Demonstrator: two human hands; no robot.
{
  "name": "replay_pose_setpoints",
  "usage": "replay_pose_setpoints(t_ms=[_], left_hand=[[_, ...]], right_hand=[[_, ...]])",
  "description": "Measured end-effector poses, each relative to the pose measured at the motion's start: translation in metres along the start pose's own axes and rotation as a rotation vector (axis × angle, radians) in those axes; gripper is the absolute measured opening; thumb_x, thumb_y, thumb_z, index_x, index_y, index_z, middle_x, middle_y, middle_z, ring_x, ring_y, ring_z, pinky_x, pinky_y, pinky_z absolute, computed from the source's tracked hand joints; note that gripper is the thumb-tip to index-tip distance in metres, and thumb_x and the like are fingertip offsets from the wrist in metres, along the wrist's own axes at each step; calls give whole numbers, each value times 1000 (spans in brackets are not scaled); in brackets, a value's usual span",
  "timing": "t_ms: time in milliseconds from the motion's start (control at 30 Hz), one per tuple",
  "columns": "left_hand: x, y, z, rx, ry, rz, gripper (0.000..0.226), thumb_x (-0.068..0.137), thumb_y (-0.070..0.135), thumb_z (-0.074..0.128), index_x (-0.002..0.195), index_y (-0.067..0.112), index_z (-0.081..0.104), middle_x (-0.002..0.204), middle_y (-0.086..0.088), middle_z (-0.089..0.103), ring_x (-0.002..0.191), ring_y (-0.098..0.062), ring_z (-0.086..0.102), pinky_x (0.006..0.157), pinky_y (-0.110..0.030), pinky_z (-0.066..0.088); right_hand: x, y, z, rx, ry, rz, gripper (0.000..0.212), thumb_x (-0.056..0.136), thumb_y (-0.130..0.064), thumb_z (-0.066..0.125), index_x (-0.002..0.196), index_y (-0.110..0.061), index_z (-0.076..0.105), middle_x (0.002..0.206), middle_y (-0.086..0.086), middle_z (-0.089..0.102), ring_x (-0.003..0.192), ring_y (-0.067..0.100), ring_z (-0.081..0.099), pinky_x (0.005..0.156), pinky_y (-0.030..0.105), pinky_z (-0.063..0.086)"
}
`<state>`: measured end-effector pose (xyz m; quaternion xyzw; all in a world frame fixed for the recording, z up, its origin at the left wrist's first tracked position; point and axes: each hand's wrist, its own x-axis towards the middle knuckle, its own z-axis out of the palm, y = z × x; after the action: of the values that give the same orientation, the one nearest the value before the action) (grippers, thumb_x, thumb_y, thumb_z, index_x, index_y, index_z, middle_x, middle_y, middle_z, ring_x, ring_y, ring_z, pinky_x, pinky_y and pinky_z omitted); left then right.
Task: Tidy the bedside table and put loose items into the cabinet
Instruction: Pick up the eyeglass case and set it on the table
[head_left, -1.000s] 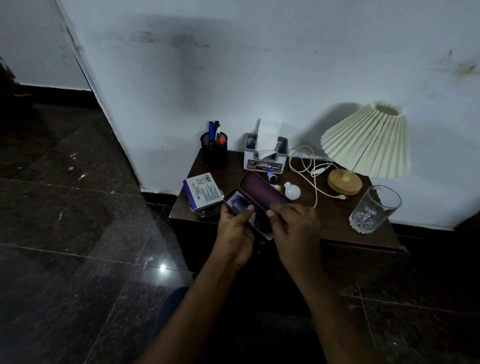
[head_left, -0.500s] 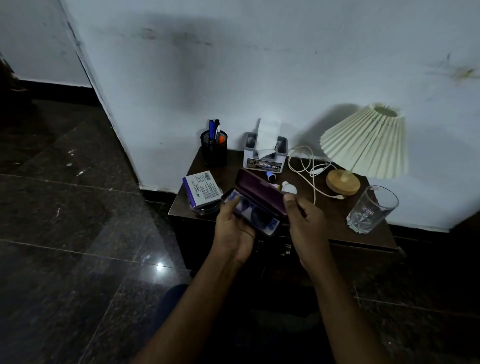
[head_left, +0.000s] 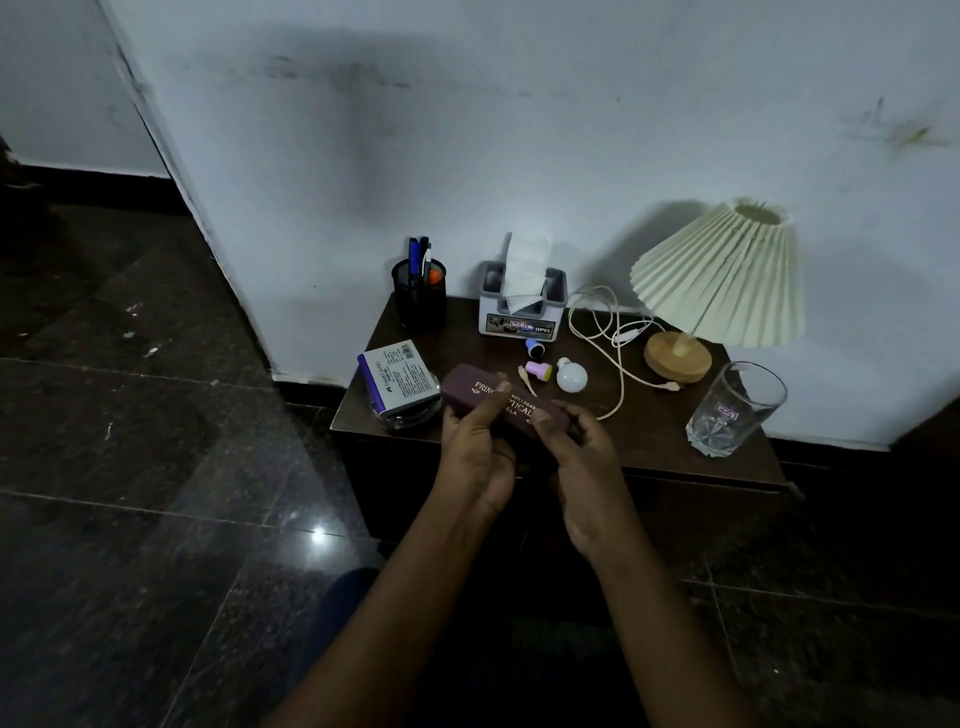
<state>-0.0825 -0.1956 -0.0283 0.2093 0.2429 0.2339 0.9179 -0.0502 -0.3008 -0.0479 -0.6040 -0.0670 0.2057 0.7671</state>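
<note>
Both forearms reach forward. The left hand (head_left: 478, 452) grips the closed maroon glasses case (head_left: 470, 387), thumb on the lid; the right hand (head_left: 587, 467) pinches its right end, over the dark table's (head_left: 649, 431) front edge. Behind is a white wall (head_left: 519, 130), below a polished floor (head_left: 130, 467). The case reads "PRINC…PTICAL"; the tissue holder (head_left: 522, 325) reads "OPEL".

Our left hand (head_left: 478, 460) and right hand (head_left: 589, 467) lead into bare forearms (head_left: 415, 597); beneath them we see a dark blue trouser knee (head_left: 349, 590).
</note>
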Motion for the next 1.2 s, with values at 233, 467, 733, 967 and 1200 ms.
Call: replay_pose_setpoints(t_ms=[233, 467, 733, 967, 1200], left_hand=[[2, -10, -2, -21, -2, -21, 44, 93, -5, 67, 131, 12, 55, 112, -19, 67, 92, -28, 69, 86, -41, 60], [5, -19, 5, 20, 31, 17, 42, 92, -7, 67, 129, 11, 55, 107, -18, 67, 85, -25, 70, 79, -42, 59], [7, -18, -3, 103, 7, -21, 56, 91, -1, 72, 142, -4, 50, 125, -28, 67, 98, -35, 71, 81, -46, 61], [3, -13, -10, 181, 21, 59, 49, 91, 0, 72, 136, 5, 54, 128, -22, 70, 96, -27, 77, 81, -40, 65], [-5, -17, -7, 266, 78, 45, 37, 94, 2, 72, 128, 6, 58, 113, -18, 74, 82, -22, 79, 62, -31, 64]], right_hand=[[14, 3, 2, 115, 154, 44, 20, 88, -16, 80, 106, -11, 74, 102, 11, 80, 100, 30, 77, 90, 44, 61], [17, 1, 0, 58, 234, -1, 21, 89, -13, 79, 108, -7, 74, 99, 10, 81, 95, 27, 78, 94, 48, 61], [20, -3, -15, 54, 274, -59, 24, 89, -16, 79, 112, -14, 75, 102, 9, 80, 98, 28, 78, 87, 43, 64], [21, -5, -31, 68, 346, -58, 25, 94, -15, 74, 118, -19, 71, 119, 10, 73, 110, 31, 73, 93, 51, 61], [17, -3, -38, -87, 350, -128, 43, 95, -10, 70, 137, -11, 64, 130, 3, 67, 120, 21, 66, 105, 49, 55]])
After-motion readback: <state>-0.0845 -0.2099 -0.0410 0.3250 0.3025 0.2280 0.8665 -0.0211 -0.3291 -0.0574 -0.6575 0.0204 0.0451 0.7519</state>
